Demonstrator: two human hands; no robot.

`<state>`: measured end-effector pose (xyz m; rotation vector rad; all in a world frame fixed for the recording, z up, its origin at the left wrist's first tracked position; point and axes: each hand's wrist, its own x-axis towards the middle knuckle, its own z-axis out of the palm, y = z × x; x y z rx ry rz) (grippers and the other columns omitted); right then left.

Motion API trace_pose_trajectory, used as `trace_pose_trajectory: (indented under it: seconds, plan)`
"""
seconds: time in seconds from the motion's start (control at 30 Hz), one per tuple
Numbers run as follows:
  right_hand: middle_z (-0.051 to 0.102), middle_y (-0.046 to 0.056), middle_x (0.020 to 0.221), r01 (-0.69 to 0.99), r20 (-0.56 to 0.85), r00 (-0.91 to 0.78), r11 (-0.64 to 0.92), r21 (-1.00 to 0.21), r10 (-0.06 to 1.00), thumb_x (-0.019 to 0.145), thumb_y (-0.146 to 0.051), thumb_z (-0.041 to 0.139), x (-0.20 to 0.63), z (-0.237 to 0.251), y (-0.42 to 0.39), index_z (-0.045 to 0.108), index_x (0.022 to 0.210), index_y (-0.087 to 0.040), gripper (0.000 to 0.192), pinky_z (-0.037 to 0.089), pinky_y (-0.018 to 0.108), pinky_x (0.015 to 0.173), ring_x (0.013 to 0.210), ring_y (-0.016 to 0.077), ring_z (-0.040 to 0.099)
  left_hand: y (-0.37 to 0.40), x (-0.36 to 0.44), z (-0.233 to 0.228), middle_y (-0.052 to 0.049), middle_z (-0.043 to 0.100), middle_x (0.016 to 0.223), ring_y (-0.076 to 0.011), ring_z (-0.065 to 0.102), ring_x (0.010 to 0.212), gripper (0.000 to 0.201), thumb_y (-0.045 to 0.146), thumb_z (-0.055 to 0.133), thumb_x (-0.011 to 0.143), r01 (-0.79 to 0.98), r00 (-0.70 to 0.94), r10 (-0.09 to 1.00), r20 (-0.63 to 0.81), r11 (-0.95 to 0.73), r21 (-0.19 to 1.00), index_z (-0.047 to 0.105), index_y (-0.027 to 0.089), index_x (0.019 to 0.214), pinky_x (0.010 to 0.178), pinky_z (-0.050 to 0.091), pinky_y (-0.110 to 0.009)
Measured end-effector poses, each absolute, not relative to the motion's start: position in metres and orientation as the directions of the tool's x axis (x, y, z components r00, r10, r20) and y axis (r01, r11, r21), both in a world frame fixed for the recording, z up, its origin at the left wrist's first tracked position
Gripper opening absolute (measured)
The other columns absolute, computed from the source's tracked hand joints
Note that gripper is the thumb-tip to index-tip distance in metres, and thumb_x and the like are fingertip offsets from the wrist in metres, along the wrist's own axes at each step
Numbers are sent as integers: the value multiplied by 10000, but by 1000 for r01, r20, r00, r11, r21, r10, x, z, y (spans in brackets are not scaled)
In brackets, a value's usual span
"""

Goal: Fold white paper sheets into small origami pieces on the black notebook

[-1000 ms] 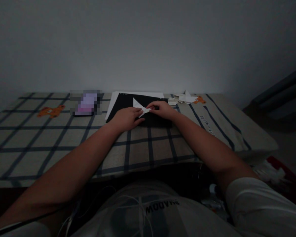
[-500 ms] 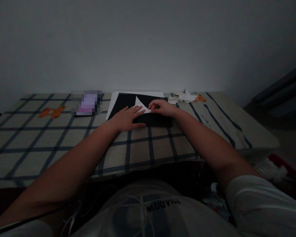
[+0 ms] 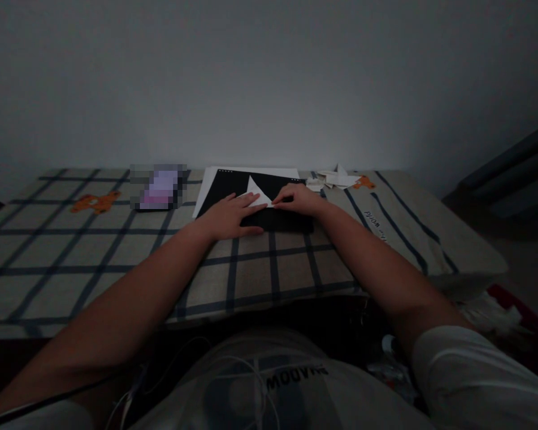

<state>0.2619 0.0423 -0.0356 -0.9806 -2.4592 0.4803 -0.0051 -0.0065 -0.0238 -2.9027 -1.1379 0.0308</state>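
Two hands down on one small folded paper (image 3: 256,194), a white pointed piece lying on a black sheet (image 3: 282,218). Left hand (image 3: 230,215) flat, fingers spread, fingertips pressing the paper's near left edge. Right hand (image 3: 298,200) lower and curled, fingertips pushed down at the paper's right corner, pressing rather than pinching. Paper between the two hands, its peak pointing away toward the wall.

Hard to read: dim light all over, so creases in the paper barely showing; right thumb tucked out of sight under the hand. Blurred-out lilac patch (image 3: 158,186) left of the black sheet, contents impossible to tell. White sheet (image 3: 205,188) peeking out from under the black one at its left and far edges. Little heap of white paper scraps (image 3: 336,178) at the far right, shapes unclear. Both forearms bare, cut off at the bottom by a pale shirt with dark lettering.

Underneath, a beige checked cloth (image 3: 116,257) with dark blue lines and small orange bear prints, spread over a low surface. Plain pale wall (image 3: 269,77) behind. Dark clutter low on the right, not identifiable.
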Motion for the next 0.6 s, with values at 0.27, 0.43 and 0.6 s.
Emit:
trace_pose_trajectory:
  seconds: [0.27, 0.43, 0.6]
  plan:
    - [766, 64, 957, 464, 282, -746, 775, -430, 603, 945, -336, 612, 259, -34, 42, 800, 875, -219, 231, 467, 404, 959, 962, 208, 660, -1, -9, -24, -134, 506, 1559, -305, 451, 1447, 613, 609, 468, 991, 625, 771, 616, 163, -780, -8, 581, 205, 1437, 1216, 299, -493]
    - [763, 71, 1037, 468, 316, -713, 760, -451, 626, 959, -276, 589, 260, -37, 45, 802, 1000, -225, 223, 481, 412, 972, 1023, 211, 660, 1, -9, -24, -160, 555, 1507, -312, 523, 1377, 661, 627, 490, 975, 584, 801, 572, 178, -811, -21, 574, 160, 1435, 1172, 362, -466]
    - [746, 93, 1167, 489, 384, -687, 784, -382, 616, 951, -234, 622, 257, -44, 48, 808, 1037, -226, 205, 447, 452, 1039, 1121, 228, 637, -5, -5, -24, -164, 513, 1541, -342, 494, 1393, 725, 675, 511, 949, 586, 807, 571, 150, -806, -87, 528, 195, 1492, 1166, 355, -487]
